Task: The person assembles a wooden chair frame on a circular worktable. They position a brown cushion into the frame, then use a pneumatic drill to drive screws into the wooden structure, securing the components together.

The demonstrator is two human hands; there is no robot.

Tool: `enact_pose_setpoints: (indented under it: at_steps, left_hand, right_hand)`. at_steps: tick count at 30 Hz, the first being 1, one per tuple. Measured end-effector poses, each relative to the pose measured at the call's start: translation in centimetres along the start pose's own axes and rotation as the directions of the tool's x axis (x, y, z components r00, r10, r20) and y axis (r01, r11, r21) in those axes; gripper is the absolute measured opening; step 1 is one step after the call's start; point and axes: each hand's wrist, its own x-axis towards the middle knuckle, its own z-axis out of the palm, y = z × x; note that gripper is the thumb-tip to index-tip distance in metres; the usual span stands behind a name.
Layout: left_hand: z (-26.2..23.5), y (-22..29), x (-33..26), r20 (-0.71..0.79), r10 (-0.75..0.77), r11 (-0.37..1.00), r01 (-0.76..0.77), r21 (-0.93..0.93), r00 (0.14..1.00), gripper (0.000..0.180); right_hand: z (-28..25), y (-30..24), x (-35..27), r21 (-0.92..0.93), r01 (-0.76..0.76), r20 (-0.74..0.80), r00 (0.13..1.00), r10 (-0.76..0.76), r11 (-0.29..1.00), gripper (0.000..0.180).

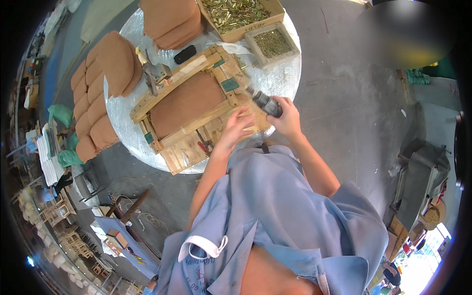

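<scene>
The right hand [286,117] grips a dark power driver [265,102] at the wooden seat frame [194,105] — fastening looks underway. The left hand [236,127] lies open on the frame's near rail; the next move calls for steady bracing.

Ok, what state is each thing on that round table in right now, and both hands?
Wooden seat frame with brown padded panel: lying flat on the round table.
Dark grey power tool: in the right hand's grip, tip against the frame's corner.
Left hand: fingers spread, pressing flat on the frame.
Cardboard box of brass-coloured screws: open, filled.
Brown cushions: stacked at the table's edge.
</scene>
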Motion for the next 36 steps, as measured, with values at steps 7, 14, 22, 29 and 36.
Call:
enact_pose_setpoints:
  at_steps: [7,14,22,29,36]
  left_hand:
    - [3.5,-2.9,1.5,0.078,-0.17,0.967,0.181,-0.178,0.982,0.041]
    - [3.2,-2.9,1.5,0.061,-0.159,0.798,0.165,-0.58,0.985,0.054]
    - [4.0,-2.1,-1.3,0.331,-0.085,0.743,0.282,-0.608,0.94,0.063]
    - [-1.8,-5.8,-2.4,0.53,-0.176,0.891,0.363,-0.273,0.83,0.077]
    - [-8.8,-8.1,-4.4,0.538,-0.164,0.933,0.307,-0.188,0.827,0.071]
  right_hand:
    - [-2.7,-0.5,-5.4,-0.272,0.262,0.019,0.963,-0.267,0.926,0.059]
    - [-2.6,0.0,-10.7,0.128,0.194,-0.207,0.964,-0.165,0.973,0.04]
    - [1.3,-1.2,-8.8,0.93,-0.132,0.08,0.984,0.161,0.344,0.073]
    - [3.3,-2.9,-9.0,0.923,-0.25,0.148,0.932,0.33,0.293,0.062]
    - [9.3,-4.3,-10.3,0.916,-0.276,0.147,0.906,0.396,0.292,0.055]
